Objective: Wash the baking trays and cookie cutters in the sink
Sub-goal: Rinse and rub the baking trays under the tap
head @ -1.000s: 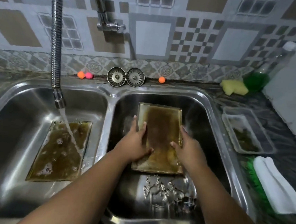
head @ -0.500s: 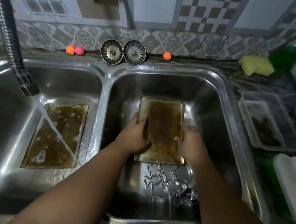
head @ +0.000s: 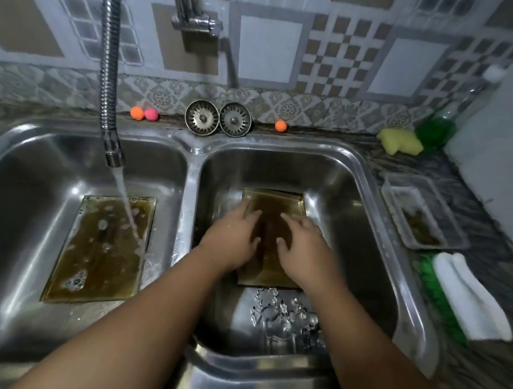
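Pressing both palms flat on the baking tray (head: 274, 204) in the right basin (head: 352, 230) of the sink; head view only.

Left hand (head: 231, 241): fingers spread and extended, lying on the tray's left half. Grip apart, clamped on nothing, palm down on the brown-stained surface.

Right hand (head: 303, 248): same posture on the tray's right half, fingers apart, thumb pointing inward toward my left hand. The two hands sit just beside each other, with a strip of tray showing between them.

Nearer me than my hands, the cookie cutters (head: 285, 319) lie in a loose cluster on the basin floor, close to the tray's near edge; whether they touch it I cannot tell.

Left of my left hand, across the divider, a second baking tray (head: 95, 259) lies flat in the left basin (head: 23, 210). The hose tap (head: 110, 65) runs water (head: 127, 207) onto it; bubbles on the brown liquid.

Beyond my hands, on the back ledge: two strainer plugs (head: 218, 118), propped upright side by side.

Right of my right hand, on the surface (head: 487, 238): a clear plastic container (head: 422, 216), a white cloth (head: 471, 300), a yellow sponge (head: 401, 141).
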